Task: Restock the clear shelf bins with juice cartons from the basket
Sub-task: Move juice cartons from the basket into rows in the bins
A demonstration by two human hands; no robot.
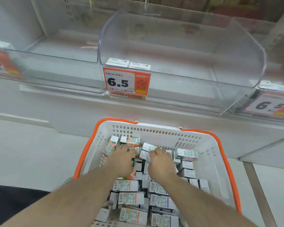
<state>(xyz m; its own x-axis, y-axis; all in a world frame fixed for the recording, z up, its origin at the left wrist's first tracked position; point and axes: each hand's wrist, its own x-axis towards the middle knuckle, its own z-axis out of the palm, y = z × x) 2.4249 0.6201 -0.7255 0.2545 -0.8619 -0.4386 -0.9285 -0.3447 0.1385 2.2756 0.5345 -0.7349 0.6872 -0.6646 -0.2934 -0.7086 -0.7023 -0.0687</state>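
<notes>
From the head camera, a white basket (208,163) with orange handles sits on the floor in front of a low shelf. It is full of small juice cartons (129,198), most lying flat in a loose pile. Both arms reach down into the basket. The left hand (121,158) has its fingers curled down over a carton with green and orange print; its grip looks closed on that carton. The right hand (161,161) curls its fingers over a white carton (147,147) near the far wall of the basket and holds it. Above, on the shelf, stands a big clear bin (236,66). Two cartons (128,63) stand in its front left corner, just behind an orange price tag (126,82) that reads 6.5. Another clear bin (56,63) sits to the left.
</notes>
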